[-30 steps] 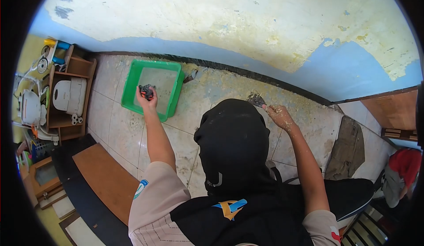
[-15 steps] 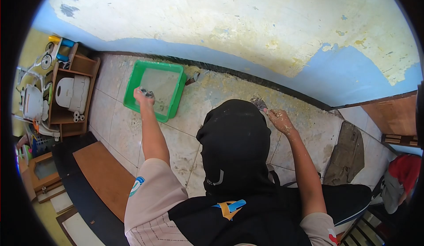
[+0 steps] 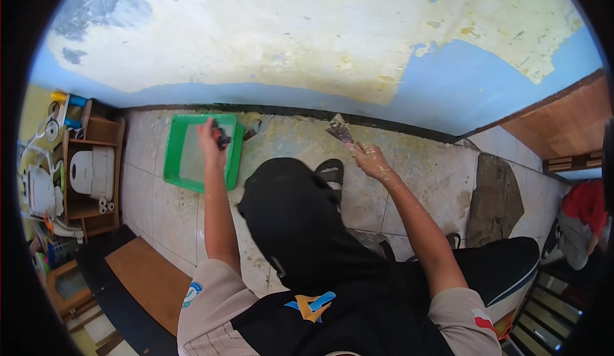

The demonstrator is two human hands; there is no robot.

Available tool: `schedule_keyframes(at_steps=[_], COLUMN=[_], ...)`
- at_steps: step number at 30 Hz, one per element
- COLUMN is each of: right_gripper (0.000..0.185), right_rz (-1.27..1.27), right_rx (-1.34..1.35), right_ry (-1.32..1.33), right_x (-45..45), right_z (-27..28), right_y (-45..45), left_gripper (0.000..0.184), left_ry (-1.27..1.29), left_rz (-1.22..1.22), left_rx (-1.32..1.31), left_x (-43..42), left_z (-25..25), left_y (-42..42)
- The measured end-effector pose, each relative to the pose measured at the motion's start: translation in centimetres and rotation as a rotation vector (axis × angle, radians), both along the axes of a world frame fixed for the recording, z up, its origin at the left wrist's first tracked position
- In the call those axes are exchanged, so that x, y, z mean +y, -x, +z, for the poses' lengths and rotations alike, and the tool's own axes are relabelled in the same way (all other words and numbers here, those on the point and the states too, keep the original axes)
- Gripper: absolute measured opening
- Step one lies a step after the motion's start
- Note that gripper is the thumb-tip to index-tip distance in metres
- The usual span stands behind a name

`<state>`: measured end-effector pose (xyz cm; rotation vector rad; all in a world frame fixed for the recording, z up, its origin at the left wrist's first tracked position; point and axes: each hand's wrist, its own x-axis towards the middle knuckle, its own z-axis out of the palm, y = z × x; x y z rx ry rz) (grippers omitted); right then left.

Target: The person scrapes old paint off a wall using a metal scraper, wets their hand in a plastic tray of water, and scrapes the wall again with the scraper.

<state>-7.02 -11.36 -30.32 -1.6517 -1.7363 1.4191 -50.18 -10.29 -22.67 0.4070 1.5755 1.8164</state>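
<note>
The right hand is wrapped round the handle of a scraper, its crumb-covered blade angled towards the foot of the wall. The left hand, well apart from it, grips a dark object with a touch of red – too blurred to name – over a green tub. The tub sits on the tiled floor, which is strewn with flakes near the wall. Blue paint borders a pale, patchy area above – farther left stands a brown shelf.
</note>
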Motion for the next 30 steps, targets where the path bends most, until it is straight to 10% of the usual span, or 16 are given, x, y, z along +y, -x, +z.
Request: schedule_keyframes(at_steps=[6, 10, 12, 26, 30], right_gripper=[0.055, 0.044, 0.035, 0.036, 0.037], right_rz=[0.018, 0.036, -0.035, 0.149, 0.018], right_rx=[-0.041, 0.051, -0.087, -0.181, 0.404], right_ry=[-0.391, -0.227, -0.237, -0.369, -0.168], right_x=[0.0, -0.2, -0.2, -1.9, 0.9], right_z=[-0.8, 4.7, 5.4, 7.0, 7.5], right_y=[4.8, 7.0, 7.6, 6.5, 4.0], left_gripper=[0.06, 0.058, 0.057, 0.039, 0.048], left_ry=[0.121, 0.018, 0.133, -0.115, -0.17], left_rz=[-0.678, -0.753, -0.593, -0.293, -0.486], left_rx=[0.217, 0.233, 0.687, -0.34, -0.592], left_x=[1.9, 3.5, 3.1, 5.1, 4.8], left_z=[-0.7, -5.2, -5.1, -5.1, -3.0], left_y=[-15.8, -21.1, -22.9, -17.2, -16.1])
